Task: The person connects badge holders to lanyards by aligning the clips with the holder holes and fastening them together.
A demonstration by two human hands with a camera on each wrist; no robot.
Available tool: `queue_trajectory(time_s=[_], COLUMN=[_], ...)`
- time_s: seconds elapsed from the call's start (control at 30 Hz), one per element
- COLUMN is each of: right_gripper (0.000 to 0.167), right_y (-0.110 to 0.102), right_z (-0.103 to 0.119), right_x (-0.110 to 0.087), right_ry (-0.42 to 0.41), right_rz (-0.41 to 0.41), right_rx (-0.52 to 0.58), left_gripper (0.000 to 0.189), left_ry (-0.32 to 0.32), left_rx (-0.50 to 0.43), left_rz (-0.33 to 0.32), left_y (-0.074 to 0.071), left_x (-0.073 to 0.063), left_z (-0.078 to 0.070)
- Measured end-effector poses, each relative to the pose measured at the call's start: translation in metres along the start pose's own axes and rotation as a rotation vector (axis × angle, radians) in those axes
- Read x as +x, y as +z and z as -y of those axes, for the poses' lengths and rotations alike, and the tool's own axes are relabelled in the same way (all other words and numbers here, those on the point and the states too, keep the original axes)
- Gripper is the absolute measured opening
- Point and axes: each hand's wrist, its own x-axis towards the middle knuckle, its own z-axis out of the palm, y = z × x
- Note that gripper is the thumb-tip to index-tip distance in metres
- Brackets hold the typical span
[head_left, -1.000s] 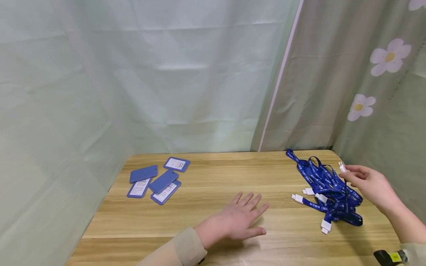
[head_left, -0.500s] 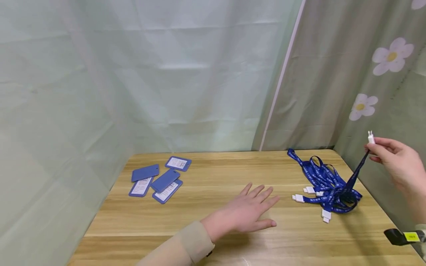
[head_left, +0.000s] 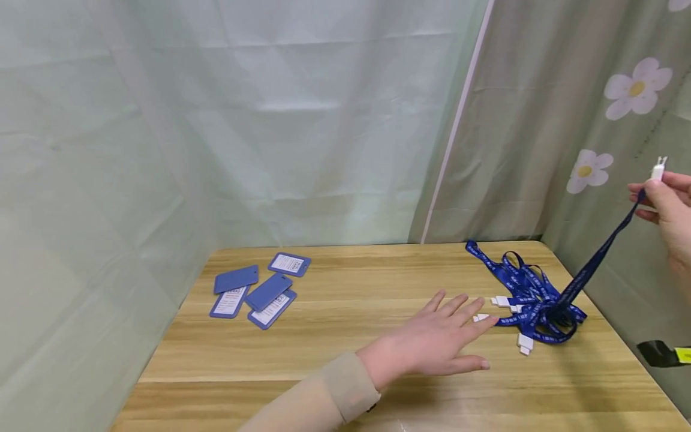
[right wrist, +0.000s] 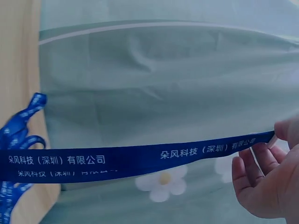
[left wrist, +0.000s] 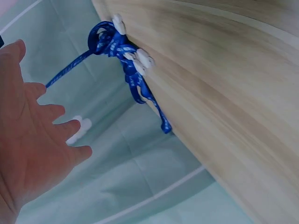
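Observation:
At the right edge of the head view my right hand [head_left: 672, 207] pinches a blue lanyard near its white clip [head_left: 657, 171], holding it high above the table. The lanyard's strap [right wrist: 135, 161] stretches taut down to a tangled pile of blue lanyards [head_left: 531, 306] at the table's right side; white print shows on it in the right wrist view. Several white clips [head_left: 525, 343] stick out of the pile. My left hand [head_left: 439, 336] hovers palm down over the table with fingers spread, its fingertips overlapping one clip in the head view. Nothing is in that hand [left wrist: 39, 126].
Several blue card holders [head_left: 236, 279] lie overlapping at the left of the wooden table [head_left: 345, 276]. Pale green curtains [head_left: 324, 120] hang behind and at both sides, close to the table's edges. White flowers [head_left: 589, 171] decorate the right curtain.
My right hand has risen and moved right, drawing one lanyard up out of the pile until its strap stretched. My left hand has shifted right toward the pile, fingers still spread.

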Motion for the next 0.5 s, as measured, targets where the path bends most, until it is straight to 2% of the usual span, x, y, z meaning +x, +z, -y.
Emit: queue_trajectory(time_s=[0.1,0.2,0.27,0.37,0.47,0.5], right_gripper=[0.016,0.019,0.025,0.028,0.021,0.017], right_y=[0.001,-0.005,-0.011,-0.014,0.003,0.012], right_z=[0.008,0.005,0.002,-0.005,0.005,0.009], right_x=[0.011,0.032,0.049,0.072,0.075,0.071], right_ry=[-0.037,-0.111,-0.158,-0.201,-0.19,-0.181], right_rz=[-0.05,-0.102,-0.134,-0.147,-0.178,-0.176], right_rx=[-0.197,-0.411,-0.454,-0.225,-0.13,-0.045], left_gripper=[0.076,0.076,0.077,0.077,0.077,0.077], left_ry=[-0.004,-0.01,-0.015,-0.024,-0.034,-0.036], left_rx=[-0.004,-0.014,-0.015,-0.018,-0.026,-0.03], left_rz=[0.0,0.015,0.026,0.031,0.023,0.022], left_y=[-0.003,-0.004,-0.004,-0.002,0.002,0.004], left_x=[0.005,0.008,0.009,0.007,0.004,0.003], left_z=[-0.005,-0.008,-0.009,-0.007,-0.004,-0.003])
